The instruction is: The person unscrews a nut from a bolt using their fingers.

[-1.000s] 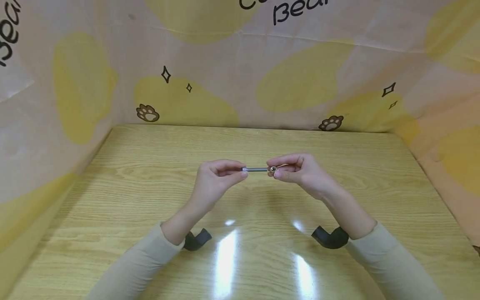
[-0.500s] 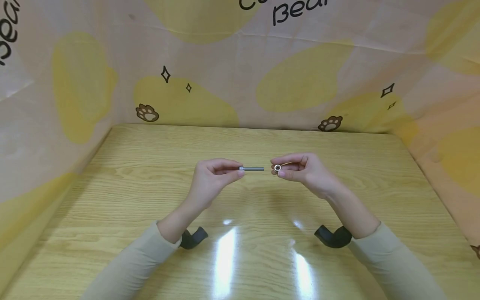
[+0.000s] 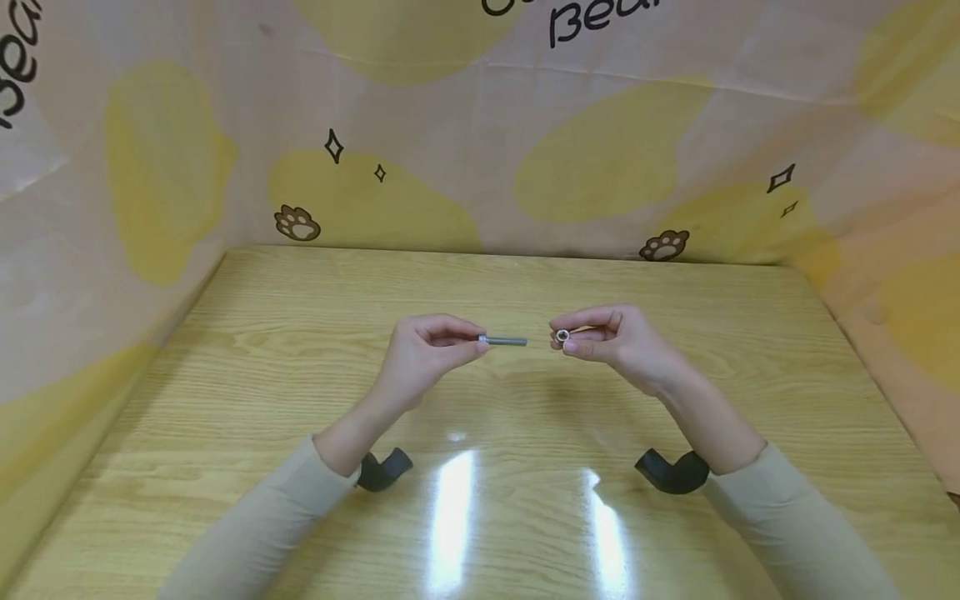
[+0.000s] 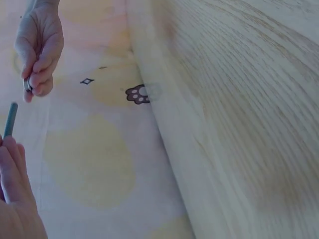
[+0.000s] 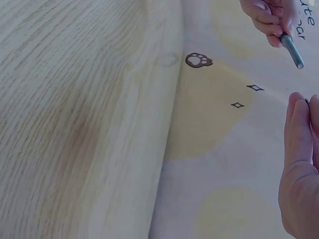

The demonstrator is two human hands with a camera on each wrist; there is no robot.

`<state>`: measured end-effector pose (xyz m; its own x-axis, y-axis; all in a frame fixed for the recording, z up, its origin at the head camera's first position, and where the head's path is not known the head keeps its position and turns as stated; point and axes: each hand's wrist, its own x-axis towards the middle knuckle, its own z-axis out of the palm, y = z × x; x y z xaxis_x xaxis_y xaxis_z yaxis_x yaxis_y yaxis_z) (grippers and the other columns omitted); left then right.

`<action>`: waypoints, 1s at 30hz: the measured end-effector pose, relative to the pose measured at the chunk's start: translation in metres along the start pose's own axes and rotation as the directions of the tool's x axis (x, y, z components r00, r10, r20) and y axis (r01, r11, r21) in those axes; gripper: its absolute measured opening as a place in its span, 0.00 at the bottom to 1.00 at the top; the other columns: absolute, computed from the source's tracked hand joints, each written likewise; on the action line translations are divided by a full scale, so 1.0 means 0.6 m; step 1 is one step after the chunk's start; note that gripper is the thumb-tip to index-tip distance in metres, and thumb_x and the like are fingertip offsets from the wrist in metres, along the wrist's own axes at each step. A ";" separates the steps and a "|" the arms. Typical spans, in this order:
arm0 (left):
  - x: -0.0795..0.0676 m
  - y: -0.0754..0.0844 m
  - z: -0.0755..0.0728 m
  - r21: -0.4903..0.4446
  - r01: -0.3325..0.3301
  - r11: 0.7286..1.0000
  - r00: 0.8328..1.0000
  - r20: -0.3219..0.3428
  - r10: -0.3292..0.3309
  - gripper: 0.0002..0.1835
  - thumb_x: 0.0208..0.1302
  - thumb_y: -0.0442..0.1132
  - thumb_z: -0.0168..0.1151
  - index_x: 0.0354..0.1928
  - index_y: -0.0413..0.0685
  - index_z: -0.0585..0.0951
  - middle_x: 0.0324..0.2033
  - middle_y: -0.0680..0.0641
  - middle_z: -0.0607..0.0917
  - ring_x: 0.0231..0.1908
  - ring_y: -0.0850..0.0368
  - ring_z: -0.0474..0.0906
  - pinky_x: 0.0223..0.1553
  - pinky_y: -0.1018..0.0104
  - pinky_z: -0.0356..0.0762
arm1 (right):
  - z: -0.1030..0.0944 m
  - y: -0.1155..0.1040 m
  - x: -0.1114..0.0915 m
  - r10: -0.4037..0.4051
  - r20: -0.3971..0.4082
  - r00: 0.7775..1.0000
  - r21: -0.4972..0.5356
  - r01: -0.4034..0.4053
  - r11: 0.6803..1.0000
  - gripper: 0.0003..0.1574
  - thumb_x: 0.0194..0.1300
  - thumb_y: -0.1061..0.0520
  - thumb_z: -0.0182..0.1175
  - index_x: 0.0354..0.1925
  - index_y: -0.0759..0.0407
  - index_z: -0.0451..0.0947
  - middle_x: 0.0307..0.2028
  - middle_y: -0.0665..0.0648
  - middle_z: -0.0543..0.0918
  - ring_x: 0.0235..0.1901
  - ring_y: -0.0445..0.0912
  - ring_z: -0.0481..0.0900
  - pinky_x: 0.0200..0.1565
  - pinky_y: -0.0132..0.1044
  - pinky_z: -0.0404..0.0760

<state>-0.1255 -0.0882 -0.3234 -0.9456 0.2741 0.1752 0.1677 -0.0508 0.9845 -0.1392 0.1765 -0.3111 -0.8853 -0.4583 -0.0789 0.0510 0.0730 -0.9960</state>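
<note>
In the head view my left hand (image 3: 427,358) pinches the head end of a grey metal bolt (image 3: 506,341) between thumb and fingertips. Its shank lies level and points right, toward the other hand. My right hand (image 3: 618,346) holds a small silver nut (image 3: 562,336) between thumb and fingers, its dark hole turned toward the head camera. A short gap separates bolt tip and nut, both held up above the table. In the left wrist view the bolt (image 4: 10,119) points at the nut (image 4: 28,84). From the right wrist the bolt (image 5: 292,51) shows clearly, while fingers mostly hide the nut.
Beneath both hands spreads a wood-grain table (image 3: 300,292) with bright light reflections near the front. A patterned cloth (image 3: 420,125) with yellow patches and paw prints rises behind it and at both sides. Dark curved pieces (image 3: 675,473) sit at both wrists.
The bolt's tip was at the nut one second ago; the two have come apart. My left hand shifted slightly left, and my right hand moved right with the nut.
</note>
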 end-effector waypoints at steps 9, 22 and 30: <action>0.006 -0.019 -0.018 0.076 0.093 0.993 0.993 0.062 -0.097 0.11 0.52 0.28 0.67 0.38 0.30 0.82 0.34 0.43 0.85 0.32 0.57 0.83 0.39 0.64 0.82 | -0.020 0.023 0.007 0.028 -0.003 1.000 0.028 -0.028 0.999 0.18 0.60 0.73 0.56 0.50 0.79 0.71 0.36 0.51 0.85 0.39 0.42 0.83 0.47 0.34 0.79; 0.014 -0.035 -0.029 0.144 0.133 0.981 0.984 0.098 -0.147 0.10 0.53 0.30 0.67 0.37 0.31 0.82 0.33 0.43 0.84 0.32 0.53 0.83 0.39 0.63 0.82 | -0.038 0.052 0.011 0.087 -0.025 0.996 0.007 -0.087 0.996 0.13 0.58 0.71 0.60 0.44 0.69 0.77 0.32 0.51 0.85 0.35 0.42 0.83 0.45 0.36 0.81; 0.020 -0.043 -0.033 0.164 0.129 0.978 0.979 0.136 -0.152 0.08 0.53 0.29 0.67 0.35 0.32 0.82 0.31 0.44 0.84 0.31 0.52 0.83 0.38 0.64 0.82 | -0.039 0.067 0.020 0.126 -0.043 0.991 -0.031 -0.127 0.991 0.23 0.57 0.70 0.62 0.50 0.79 0.70 0.35 0.53 0.85 0.37 0.45 0.83 0.47 0.39 0.80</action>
<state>-0.1469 -0.1027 -0.3466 -0.9131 0.4070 0.0221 0.0876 0.1432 0.9858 -0.1589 0.1947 -0.3509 -0.8907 -0.4073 -0.2017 0.1488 0.1579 -0.9762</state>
